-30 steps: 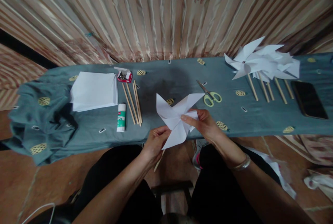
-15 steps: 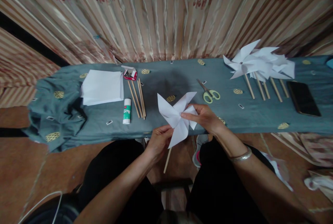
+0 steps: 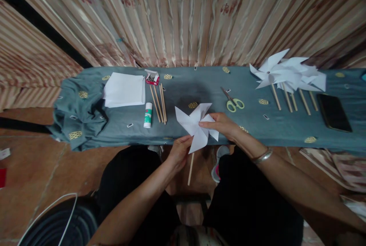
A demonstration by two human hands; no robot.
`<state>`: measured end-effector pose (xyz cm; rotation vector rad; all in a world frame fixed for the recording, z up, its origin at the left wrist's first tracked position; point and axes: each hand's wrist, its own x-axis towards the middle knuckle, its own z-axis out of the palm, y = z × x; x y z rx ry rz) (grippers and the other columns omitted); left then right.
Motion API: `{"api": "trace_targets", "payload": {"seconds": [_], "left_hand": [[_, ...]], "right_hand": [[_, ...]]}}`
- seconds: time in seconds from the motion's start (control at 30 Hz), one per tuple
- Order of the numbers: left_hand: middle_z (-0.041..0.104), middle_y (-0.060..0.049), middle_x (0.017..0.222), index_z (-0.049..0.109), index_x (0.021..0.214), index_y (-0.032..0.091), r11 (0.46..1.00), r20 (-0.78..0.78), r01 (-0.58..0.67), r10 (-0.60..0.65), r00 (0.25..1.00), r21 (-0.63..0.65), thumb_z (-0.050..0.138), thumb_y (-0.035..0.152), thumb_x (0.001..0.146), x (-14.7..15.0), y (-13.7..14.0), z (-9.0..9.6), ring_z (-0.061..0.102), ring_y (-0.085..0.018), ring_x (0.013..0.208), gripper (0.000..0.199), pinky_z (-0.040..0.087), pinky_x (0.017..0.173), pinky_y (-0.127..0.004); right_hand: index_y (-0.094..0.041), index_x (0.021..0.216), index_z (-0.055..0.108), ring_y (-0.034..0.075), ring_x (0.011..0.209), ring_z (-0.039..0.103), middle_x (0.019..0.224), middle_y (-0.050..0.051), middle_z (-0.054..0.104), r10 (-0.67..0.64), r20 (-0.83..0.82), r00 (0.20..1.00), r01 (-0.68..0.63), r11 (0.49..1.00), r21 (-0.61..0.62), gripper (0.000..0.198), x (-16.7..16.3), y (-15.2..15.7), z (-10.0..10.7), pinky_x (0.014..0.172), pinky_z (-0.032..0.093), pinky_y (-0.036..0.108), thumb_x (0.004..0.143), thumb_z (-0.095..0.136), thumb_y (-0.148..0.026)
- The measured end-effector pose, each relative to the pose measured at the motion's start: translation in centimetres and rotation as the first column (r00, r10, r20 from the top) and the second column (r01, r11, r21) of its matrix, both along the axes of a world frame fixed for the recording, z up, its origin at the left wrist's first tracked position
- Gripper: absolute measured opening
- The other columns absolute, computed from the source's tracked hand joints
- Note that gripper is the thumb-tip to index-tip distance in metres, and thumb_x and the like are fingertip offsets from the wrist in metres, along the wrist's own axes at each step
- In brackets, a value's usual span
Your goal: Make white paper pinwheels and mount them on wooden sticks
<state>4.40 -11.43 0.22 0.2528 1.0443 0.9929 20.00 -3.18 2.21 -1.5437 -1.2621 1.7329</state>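
A white paper pinwheel (image 3: pixel 197 124) is held between my two hands over the near edge of the cloth-covered table. Its wooden stick (image 3: pixel 191 170) slants down below the blades. My left hand (image 3: pixel 180 150) is closed behind the lower left blade, its fingertips partly hidden by the paper. With the thumb pressed at the pinwheel's centre, my right hand (image 3: pixel 221 124) grips it from the right, the other fingers behind the blades. Green-handled scissors (image 3: pixel 233 102) lie just beyond my right hand.
On the left are stacked white paper (image 3: pixel 125 90), an open red box of pins (image 3: pixel 152 78), a glue stick (image 3: pixel 148 115) and several wooden sticks (image 3: pixel 158 103). Several finished pinwheels (image 3: pixel 288 71) lie at the right, beside a black phone (image 3: pixel 334 112). A striped curtain (image 3: pixel 183 21) hangs behind the table (image 3: pixel 197 86).
The view has shifted slightly, so the table items appear a little further right. The pinwheel has turned slightly and its stick hangs closer to upright. Both hands keep their grip.
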Motion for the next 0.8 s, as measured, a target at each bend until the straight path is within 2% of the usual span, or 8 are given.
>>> {"api": "trace_targets", "payload": {"seconds": [0.13, 0.27, 0.4, 0.53, 0.6, 0.67, 0.73, 0.8], "left_hand": [[0.075, -0.007, 0.069, 0.075, 0.070, 0.013, 1.000, 0.005, -0.010, 0.010, 1.000, -0.002, 0.091, 0.028, 0.047, 0.1, -0.1, -0.2, 0.072, -0.023, 0.078, 0.032, 0.052, 0.069, -0.027], [0.076, -0.007, 0.073, 0.075, 0.070, 0.012, 0.999, 0.011, -0.025, 0.025, 1.000, -0.036, 0.089, 0.024, 0.054, 0.0, 0.0, -0.4, 0.071, -0.020, 0.073, 0.024, 0.051, 0.063, -0.023], [0.076, -0.007, 0.072, 0.075, 0.073, 0.011, 0.995, 0.042, -0.049, 0.053, 0.998, -0.086, 0.083, 0.018, 0.063, 0.1, -0.1, -0.8, 0.070, -0.017, 0.069, 0.014, 0.052, 0.062, -0.021], [0.075, -0.007, 0.070, 0.075, 0.073, 0.011, 0.984, 0.075, -0.084, 0.097, 0.992, -0.159, 0.077, 0.010, 0.070, 0.4, -0.4, -1.2, 0.070, -0.015, 0.066, 0.004, 0.053, 0.060, -0.020], [0.075, -0.007, 0.070, 0.074, 0.074, 0.010, 0.979, 0.083, -0.096, 0.112, 0.990, -0.182, 0.077, 0.009, 0.071, 0.5, -0.6, -1.3, 0.070, -0.015, 0.066, 0.004, 0.055, 0.063, -0.021], [0.075, -0.007, 0.069, 0.074, 0.074, 0.009, 0.975, 0.100, -0.099, 0.121, 0.988, -0.200, 0.077, 0.007, 0.070, 0.6, -0.8, -1.5, 0.070, -0.015, 0.066, 0.005, 0.055, 0.063, -0.020], [0.073, -0.007, 0.066, 0.073, 0.073, 0.008, 0.971, 0.118, -0.108, 0.135, 0.984, -0.212, 0.075, 0.005, 0.072, 0.6, -0.9, -1.8, 0.069, -0.014, 0.064, 0.004, 0.053, 0.058, -0.018], [0.072, -0.005, 0.063, 0.071, 0.072, 0.009, 0.968, 0.126, -0.120, 0.150, 0.981, -0.221, 0.072, 0.004, 0.075, 0.8, -1.0, -2.0, 0.068, -0.013, 0.062, 0.005, 0.051, 0.056, -0.017]], "right_hand": [[-0.013, 0.071, 0.072, 0.014, 0.059, 0.059, 0.068, 0.002, 0.072, 0.035, 0.020, 0.999, -0.035, 0.999, 0.009, 0.042, -0.1, 0.2, -0.2, 0.056, 0.042, 0.025, 0.043, 0.090, -0.039], [-0.014, 0.071, 0.072, 0.013, 0.059, 0.058, 0.066, 0.001, 0.071, 0.072, 0.052, 0.996, -0.076, 0.994, 0.075, 0.039, -0.1, 0.3, -0.2, 0.055, 0.041, 0.024, 0.050, 0.087, -0.043], [-0.016, 0.081, 0.072, 0.016, 0.066, 0.064, 0.078, 0.004, 0.075, 0.078, 0.026, 0.997, -0.080, 0.991, 0.107, 0.039, 0.1, 0.5, -0.3, 0.060, 0.046, 0.026, 0.056, 0.085, -0.043], [-0.017, 0.088, 0.072, 0.021, 0.076, 0.068, 0.087, 0.009, 0.076, 0.037, 0.204, 0.978, -0.077, 0.979, 0.191, 0.036, 0.6, 0.6, -0.6, 0.067, 0.051, 0.032, 0.063, 0.081, -0.042], [-0.018, 0.092, 0.072, 0.025, 0.084, 0.070, 0.094, 0.011, 0.076, 0.028, 0.369, 0.929, -0.146, 0.944, 0.295, 0.034, 0.8, 0.6, -0.5, 0.076, 0.053, 0.038, 0.068, 0.078, -0.042], [-0.018, 0.102, 0.071, 0.029, 0.095, 0.069, 0.105, 0.013, 0.074, 0.008, 0.525, 0.851, -0.254, 0.881, 0.399, 0.038, 0.9, 0.5, -0.3, 0.087, 0.052, 0.044, 0.074, 0.073, -0.044], [-0.016, 0.114, 0.067, 0.033, 0.112, 0.063, 0.119, 0.016, 0.069, -0.030, 0.628, 0.777, -0.359, 0.799, 0.482, 0.048, 0.8, 0.5, -0.2, 0.098, 0.047, 0.049, 0.076, 0.071, -0.045], [-0.014, 0.126, 0.061, 0.037, 0.128, 0.052, 0.133, 0.019, 0.060, -0.063, 0.677, 0.733, -0.423, 0.738, 0.526, 0.066, 0.6, 0.6, -0.4, 0.108, 0.039, 0.052, 0.070, 0.076, -0.046]]}}
